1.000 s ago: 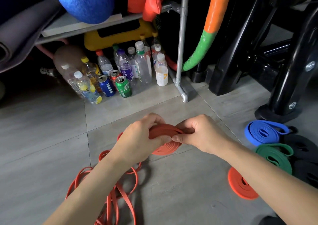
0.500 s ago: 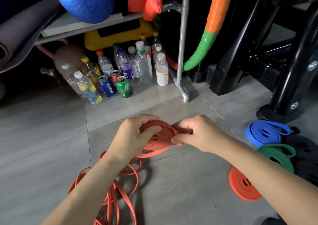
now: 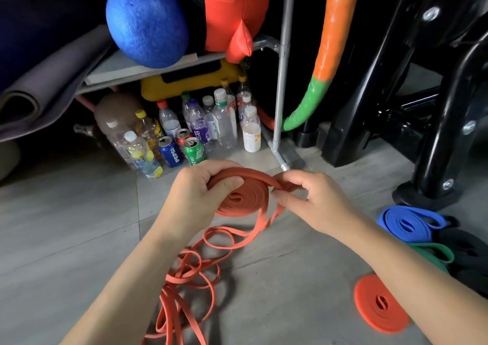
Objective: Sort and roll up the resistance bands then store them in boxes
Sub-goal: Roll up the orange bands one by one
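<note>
L hand [image 3: 195, 195], R hand [image 3: 318, 203] grip orange band coil [image 3: 247, 199]; blue can [image 3: 171, 153]: PEPSI.

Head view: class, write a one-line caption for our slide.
Left hand and right hand grip a half-rolled orange band, its loose tail trailing on the floor.

Gym storage corner: black machine frame [image 3: 435, 107] at right, blue ball [image 3: 146, 22] and rolled mat [image 3: 45, 85] upper left, rolled bands [image 3: 406, 223] on tile floor [image 3: 66, 225].

Hands [image 3: 195, 199] [image 3: 317, 204] two; orange coils [image 3: 245, 199] [image 3: 380, 303] two; blue coil [image 3: 406, 223] one; green coil [image 3: 433, 252] one; cans [image 3: 171, 151] [image 3: 183, 136] [image 3: 195, 150] three.
</note>
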### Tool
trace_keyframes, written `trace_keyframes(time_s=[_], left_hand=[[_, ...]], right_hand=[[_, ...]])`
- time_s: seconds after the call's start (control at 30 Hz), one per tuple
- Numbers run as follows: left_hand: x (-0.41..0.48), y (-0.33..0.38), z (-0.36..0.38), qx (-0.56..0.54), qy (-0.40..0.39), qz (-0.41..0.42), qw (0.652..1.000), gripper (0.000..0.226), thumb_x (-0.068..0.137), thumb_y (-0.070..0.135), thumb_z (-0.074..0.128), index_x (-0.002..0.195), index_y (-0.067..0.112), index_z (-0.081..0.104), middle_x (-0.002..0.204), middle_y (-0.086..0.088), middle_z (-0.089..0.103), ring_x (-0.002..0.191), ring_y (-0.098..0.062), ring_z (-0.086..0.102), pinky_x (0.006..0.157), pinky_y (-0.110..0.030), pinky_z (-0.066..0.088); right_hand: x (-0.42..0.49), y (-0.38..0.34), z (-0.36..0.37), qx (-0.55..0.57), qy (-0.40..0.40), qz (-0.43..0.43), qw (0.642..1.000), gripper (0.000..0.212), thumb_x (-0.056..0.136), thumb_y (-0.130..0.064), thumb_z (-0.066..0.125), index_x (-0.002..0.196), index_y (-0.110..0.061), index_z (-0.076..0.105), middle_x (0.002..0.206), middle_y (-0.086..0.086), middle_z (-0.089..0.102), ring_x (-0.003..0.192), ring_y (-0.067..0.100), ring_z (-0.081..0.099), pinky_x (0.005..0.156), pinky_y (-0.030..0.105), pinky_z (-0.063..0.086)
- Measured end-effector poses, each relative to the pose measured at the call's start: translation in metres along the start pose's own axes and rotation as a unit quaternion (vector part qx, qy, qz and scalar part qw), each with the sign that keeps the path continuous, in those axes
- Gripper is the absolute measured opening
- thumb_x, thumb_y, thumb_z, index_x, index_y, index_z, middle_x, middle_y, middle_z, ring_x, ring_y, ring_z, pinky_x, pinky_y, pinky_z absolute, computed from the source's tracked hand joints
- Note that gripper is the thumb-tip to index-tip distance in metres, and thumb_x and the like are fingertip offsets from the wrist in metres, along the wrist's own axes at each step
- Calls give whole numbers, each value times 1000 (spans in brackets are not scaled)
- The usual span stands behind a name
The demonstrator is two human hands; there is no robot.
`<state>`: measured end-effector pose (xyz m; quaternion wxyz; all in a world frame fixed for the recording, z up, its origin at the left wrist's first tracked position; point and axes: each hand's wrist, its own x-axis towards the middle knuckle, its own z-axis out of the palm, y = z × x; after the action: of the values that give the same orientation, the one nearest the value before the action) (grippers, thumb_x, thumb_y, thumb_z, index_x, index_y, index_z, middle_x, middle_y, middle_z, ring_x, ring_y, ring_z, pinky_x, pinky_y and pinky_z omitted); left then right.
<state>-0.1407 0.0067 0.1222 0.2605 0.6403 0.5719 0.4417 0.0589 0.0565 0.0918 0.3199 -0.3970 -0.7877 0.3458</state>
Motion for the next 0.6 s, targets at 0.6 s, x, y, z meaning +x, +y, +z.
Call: trace_keyframes(time_s=[0.6], left_hand=[[45, 51, 12, 0, -39, 87, 995, 34, 85, 3, 64, 82, 38, 64, 78, 19, 66, 72, 7, 62, 69, -9, 48]], right_hand=[[2, -6, -32, 132, 57, 18, 990, 16, 76, -32, 68, 70, -47, 70, 81, -11, 74, 74, -1, 65, 72, 21, 51]])
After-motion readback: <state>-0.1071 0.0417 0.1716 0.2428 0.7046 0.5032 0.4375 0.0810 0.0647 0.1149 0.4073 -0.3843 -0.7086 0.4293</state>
